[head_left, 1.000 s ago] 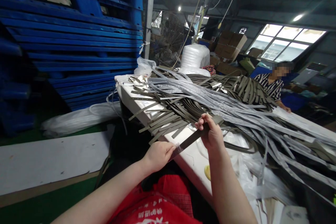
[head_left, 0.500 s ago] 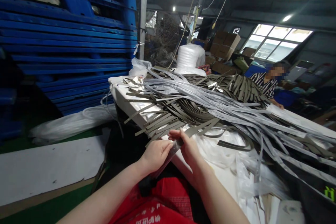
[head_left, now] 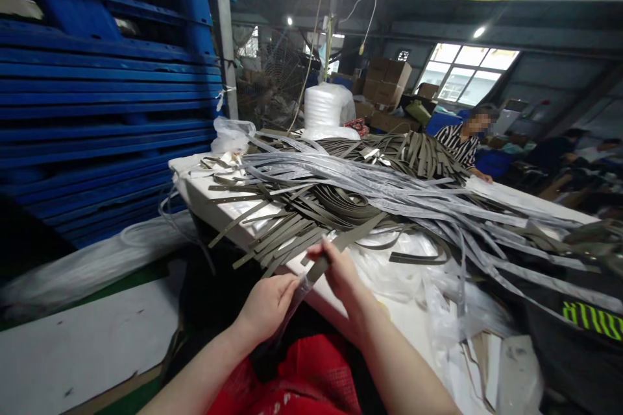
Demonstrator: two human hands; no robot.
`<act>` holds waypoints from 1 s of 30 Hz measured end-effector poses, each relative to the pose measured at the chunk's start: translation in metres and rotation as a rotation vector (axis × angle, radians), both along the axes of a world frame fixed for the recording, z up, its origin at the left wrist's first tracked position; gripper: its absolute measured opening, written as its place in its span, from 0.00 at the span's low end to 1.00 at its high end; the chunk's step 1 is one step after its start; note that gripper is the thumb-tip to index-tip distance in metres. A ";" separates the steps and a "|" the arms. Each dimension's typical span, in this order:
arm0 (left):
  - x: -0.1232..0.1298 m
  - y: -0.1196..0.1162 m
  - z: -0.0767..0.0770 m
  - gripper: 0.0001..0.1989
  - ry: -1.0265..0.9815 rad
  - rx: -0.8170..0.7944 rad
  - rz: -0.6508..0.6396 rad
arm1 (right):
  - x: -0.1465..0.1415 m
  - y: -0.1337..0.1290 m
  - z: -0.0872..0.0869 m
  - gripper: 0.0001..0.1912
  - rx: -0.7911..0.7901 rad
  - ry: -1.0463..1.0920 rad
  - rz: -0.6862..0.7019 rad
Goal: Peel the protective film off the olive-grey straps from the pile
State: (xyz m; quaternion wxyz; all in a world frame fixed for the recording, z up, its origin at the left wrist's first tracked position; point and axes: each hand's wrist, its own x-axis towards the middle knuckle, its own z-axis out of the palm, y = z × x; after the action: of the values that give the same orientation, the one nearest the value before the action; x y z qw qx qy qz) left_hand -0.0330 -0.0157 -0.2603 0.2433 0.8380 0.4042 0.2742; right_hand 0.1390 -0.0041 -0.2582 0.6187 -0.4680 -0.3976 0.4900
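My left hand (head_left: 268, 303) is closed on the end of a clear plastic sleeve (head_left: 300, 290) near the front edge of the table. A dark olive belt strap (head_left: 318, 268) runs into that sleeve. Around the strap, just above, the fingers and thumb of my right hand (head_left: 341, 272) are closed. From there the strap extends up and right toward a coiled bundle of olive straps (head_left: 341, 204). Long straps in clear sleeves (head_left: 389, 189) lie across the pile behind my hands. The sleeve's lower part hangs toward my lap, partly hidden by my left hand.
Blue pallets (head_left: 107, 97) are stacked at the left beside a metal post (head_left: 224, 39). A white foam roll (head_left: 324, 107) stands behind the straps on the white table (head_left: 209, 198). A person in a striped top (head_left: 457, 142) sits at the far right side.
My left hand has moved down and left, away from my right hand, and more of the strap and sleeve shows between them. The camera view has turned right.
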 end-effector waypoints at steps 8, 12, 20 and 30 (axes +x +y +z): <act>0.006 -0.003 0.002 0.18 0.056 -0.035 0.030 | 0.027 0.016 0.008 0.27 0.028 -0.025 -0.129; 0.013 0.002 0.001 0.19 0.080 -0.012 0.031 | -0.005 -0.008 -0.006 0.27 0.051 -0.159 -0.083; 0.006 -0.005 -0.001 0.19 0.136 -0.053 -0.002 | 0.021 0.012 0.008 0.28 0.027 0.071 -0.186; 0.018 0.005 0.003 0.18 0.067 0.006 0.045 | -0.021 -0.018 -0.023 0.30 0.003 -0.085 0.040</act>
State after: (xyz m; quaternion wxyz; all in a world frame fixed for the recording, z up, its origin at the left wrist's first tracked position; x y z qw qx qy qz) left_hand -0.0147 -0.0110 -0.2576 0.2205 0.8381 0.4302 0.2525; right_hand 0.1179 -0.0224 -0.2814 0.5920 -0.4793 -0.4335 0.4815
